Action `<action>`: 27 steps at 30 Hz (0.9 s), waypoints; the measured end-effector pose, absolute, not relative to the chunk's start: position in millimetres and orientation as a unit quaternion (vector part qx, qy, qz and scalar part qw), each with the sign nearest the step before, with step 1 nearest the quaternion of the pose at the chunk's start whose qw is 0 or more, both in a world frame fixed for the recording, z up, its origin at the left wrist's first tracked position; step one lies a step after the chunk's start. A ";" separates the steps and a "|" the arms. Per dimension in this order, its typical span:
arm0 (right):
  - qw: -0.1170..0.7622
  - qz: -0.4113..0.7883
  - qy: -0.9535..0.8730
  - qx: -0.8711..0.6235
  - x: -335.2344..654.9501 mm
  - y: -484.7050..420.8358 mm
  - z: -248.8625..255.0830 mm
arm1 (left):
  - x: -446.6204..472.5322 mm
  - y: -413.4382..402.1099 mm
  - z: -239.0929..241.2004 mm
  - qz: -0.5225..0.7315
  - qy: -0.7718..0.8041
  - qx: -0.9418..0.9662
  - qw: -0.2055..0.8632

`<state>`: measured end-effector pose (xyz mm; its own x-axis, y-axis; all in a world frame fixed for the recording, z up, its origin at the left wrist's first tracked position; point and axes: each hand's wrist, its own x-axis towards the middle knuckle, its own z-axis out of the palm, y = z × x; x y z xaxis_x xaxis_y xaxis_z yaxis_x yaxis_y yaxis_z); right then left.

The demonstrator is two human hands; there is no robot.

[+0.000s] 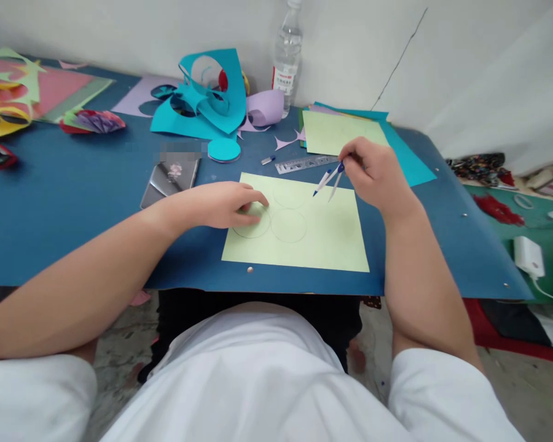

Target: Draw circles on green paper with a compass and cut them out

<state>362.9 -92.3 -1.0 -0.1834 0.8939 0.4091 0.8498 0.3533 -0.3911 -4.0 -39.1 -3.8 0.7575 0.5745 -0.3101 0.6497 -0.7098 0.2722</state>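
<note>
A pale green sheet of paper (322, 236) lies on the blue table (74, 202) in front of me, with three pencilled circles drawn on its left half. My left hand (223, 204) rests palm down on the sheet's left edge, fingers loosely curled over one circle. My right hand (373, 172) hovers above the sheet's upper right corner, closed on a blue and white drawing compass (329, 180). The compass legs point down and left, just above the paper.
A clear ruler (305, 164) lies behind the sheet, a phone (170, 181) to the left. Teal paper cut-outs (203, 98), a water bottle (287, 55) and a stack of coloured sheets (345, 130) sit further back. Paper scraps (9, 101) crowd the far left. A white charger (529, 256) lies right.
</note>
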 end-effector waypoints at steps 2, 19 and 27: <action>0.292 0.042 -0.763 -0.575 365.1 -89.1 -6.3 | -6.9 -36.9 -4.5 -0.097 0.331 0.920 0.186; 0.312 0.100 -0.717 -0.615 366.5 -87.2 -6.5 | -17.3 -21.1 -10.6 -0.077 0.316 0.926 0.193; 0.334 0.153 -0.717 -0.593 359.7 -94.2 -0.4 | -15.9 -21.6 -8.8 -0.091 0.321 0.923 0.192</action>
<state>359.7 -94.2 -0.4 -0.0738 0.9517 0.2979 0.7478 0.2504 -0.6149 -15.9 -21.6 -8.8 0.7777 0.5573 -0.2907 0.6271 -0.7200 0.2972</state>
